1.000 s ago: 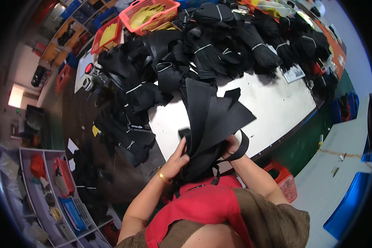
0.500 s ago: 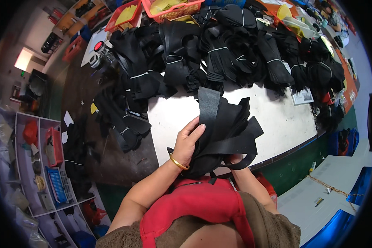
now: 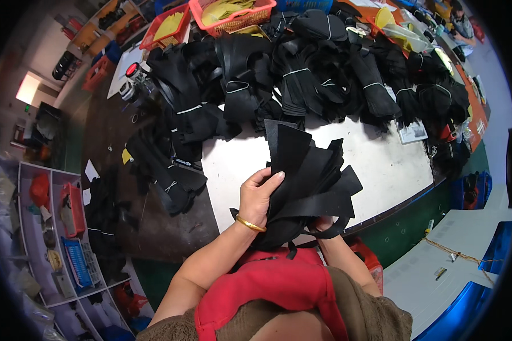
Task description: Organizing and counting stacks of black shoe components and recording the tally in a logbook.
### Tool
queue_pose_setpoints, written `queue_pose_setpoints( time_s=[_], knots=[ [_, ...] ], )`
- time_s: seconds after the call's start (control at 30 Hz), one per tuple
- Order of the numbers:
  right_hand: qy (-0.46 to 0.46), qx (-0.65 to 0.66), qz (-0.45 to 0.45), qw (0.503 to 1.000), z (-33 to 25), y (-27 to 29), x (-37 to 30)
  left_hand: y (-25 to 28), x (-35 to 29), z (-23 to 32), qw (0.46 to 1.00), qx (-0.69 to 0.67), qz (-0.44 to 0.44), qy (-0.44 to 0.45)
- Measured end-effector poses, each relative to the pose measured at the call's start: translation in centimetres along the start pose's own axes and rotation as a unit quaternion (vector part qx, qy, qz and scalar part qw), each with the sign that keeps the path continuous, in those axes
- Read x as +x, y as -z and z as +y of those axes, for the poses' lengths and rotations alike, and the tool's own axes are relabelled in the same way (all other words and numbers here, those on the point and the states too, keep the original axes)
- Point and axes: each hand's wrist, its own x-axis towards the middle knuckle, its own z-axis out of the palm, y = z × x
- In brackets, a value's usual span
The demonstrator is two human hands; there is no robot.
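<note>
1. The left hand (image 3: 260, 196) grips a fan of black fabric strips (image 3: 310, 170) from the left side, fingers curled over the edge and thumb pressed against the near face.
2. The right hand (image 3: 323, 223) is mostly hidden under the strips; its fingers seem closed around the lower end, but how they lie I cannot tell.
3. The strips are held above the near edge of the white table (image 3: 381, 165), in front of the person's chest and red apron (image 3: 267, 284).
4. A long heap of black bundles (image 3: 301, 79), many tied with white bands, covers the far side of the table.
5. An orange basket (image 3: 233, 14) at the far edge holds yellow sheets; a red basket (image 3: 168, 25) to its left holds more yellow pieces.
6. A yellow tub (image 3: 384, 17) stands at the far right; its contents are unclear.
7. Grey shelves (image 3: 45, 227) at the left hold a red tray, a blue crate and small items.
</note>
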Motion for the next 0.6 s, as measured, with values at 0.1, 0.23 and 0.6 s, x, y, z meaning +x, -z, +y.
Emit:
queue_pose_setpoints(
  time_s=[0.1,0.23,0.6],
  knots=[
    [0.015,0.000,-0.001,1.000,-0.2,-0.6,-0.3,0.1,0.1,0.2,1.000,-0.006,-0.008,0.003],
    [0.011,0.075,-0.025,0.997,-0.8,-2.1,-1.0,0.5,0.0,0.1,1.000,-0.008,-0.014,-0.004],
    [0.021,0.197,0.122,0.973,0.9,1.6,0.3,14.4,-0.3,-0.7,0.731,0.623,-0.268,-0.080]
  ],
)
